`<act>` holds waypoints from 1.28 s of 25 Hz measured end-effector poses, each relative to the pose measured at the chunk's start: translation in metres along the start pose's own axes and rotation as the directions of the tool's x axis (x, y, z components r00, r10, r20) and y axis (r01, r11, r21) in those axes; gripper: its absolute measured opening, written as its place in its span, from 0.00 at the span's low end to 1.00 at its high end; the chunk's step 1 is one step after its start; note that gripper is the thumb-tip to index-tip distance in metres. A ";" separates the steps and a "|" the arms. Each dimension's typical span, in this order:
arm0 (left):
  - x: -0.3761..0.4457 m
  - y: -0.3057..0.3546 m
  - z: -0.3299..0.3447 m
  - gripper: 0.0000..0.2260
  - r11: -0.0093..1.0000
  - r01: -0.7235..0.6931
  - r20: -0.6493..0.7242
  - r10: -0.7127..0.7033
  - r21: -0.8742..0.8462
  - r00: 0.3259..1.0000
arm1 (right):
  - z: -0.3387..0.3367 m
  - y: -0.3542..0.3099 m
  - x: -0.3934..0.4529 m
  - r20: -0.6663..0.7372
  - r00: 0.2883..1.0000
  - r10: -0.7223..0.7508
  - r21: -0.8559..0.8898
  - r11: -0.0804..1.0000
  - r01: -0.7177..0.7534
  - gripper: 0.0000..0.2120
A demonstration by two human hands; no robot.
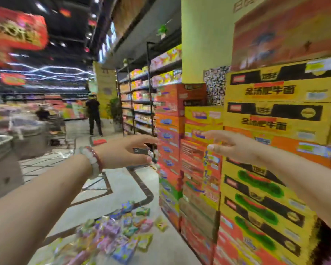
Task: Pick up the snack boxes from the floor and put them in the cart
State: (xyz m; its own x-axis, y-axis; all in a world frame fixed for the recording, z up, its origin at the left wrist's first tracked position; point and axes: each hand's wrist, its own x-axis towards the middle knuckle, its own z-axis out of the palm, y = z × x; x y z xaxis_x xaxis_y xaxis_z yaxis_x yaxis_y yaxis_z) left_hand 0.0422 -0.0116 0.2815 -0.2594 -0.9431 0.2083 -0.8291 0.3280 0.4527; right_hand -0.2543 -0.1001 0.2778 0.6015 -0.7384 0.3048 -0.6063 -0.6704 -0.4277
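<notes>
Several small colourful snack boxes (120,232) lie scattered in a heap on the tiled floor at the bottom centre, blurred. My left hand (126,150), with a bead bracelet on the wrist, is stretched forward at chest height, fingers relaxed and holding nothing. My right hand (231,144) reaches forward beside it, fingers extended, empty, in front of the stacked cartons. Both hands are well above the snack boxes. No cart is plainly visible near me.
A tall wall of stacked noodle cartons (275,115) fills the right side. Stocked shelves (141,104) run down the aisle behind. A person in black (94,115) stands further along. Display counters (17,134) sit at the left. The view is motion-blurred.
</notes>
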 end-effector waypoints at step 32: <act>0.211 -0.829 0.203 0.20 0.502 0.723 0.099 -0.786 -0.474 0.610 | 0.744 0.234 0.659 0.707 0.696 0.122 0.060 0.971 -0.231 0.19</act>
State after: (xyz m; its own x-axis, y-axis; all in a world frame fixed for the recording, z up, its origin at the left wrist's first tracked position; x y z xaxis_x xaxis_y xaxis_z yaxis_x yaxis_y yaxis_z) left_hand 0.5739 -0.4940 -0.2256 0.4444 -0.8387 -0.3149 -0.3686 -0.4915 0.7890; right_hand 0.3876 -0.6897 -0.2541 0.7128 -0.5446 -0.4418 -0.6965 -0.4759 -0.5370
